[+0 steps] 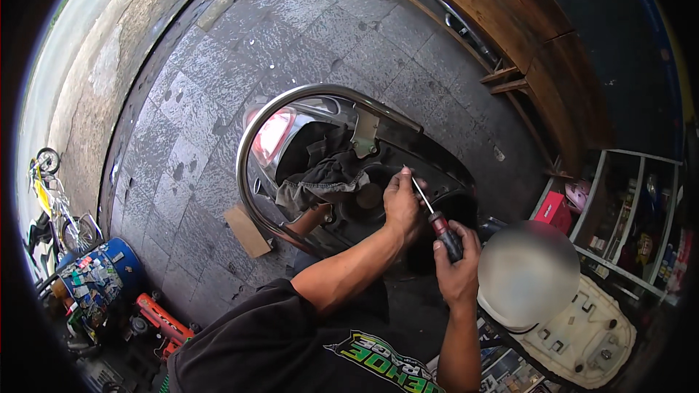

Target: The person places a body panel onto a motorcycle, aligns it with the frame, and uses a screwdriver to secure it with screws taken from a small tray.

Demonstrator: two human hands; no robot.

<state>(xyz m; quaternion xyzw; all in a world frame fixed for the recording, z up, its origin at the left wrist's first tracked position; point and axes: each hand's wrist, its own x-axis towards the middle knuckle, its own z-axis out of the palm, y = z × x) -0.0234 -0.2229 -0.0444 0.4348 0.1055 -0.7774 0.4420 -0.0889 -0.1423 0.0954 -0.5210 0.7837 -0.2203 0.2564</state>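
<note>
My right hand [459, 273] is wrapped round the handle of a screwdriver [441, 227], red and black with a thin metal shaft pointing up and left. Close to the shaft's tip, the fingers of my left hand [402, 207] are pinched together; whatever is between them is too small to make out. Both hands are over the opened rear of a scooter. Its chrome grab rail [245, 149] curves round a red and clear tail light [272, 135]. A dark crumpled cloth [320, 180] lies in the body, left of my left hand.
An upturned seat [590, 335] lies at lower right, beside a blurred round shape [528, 276]. Behind them stands a metal shelf [601, 200] with a red box [553, 211]. A wooden bench [502, 7] is far right; cardboard [247, 231], a blue drum [124, 258] and a red jack [162, 319] lie left.
</note>
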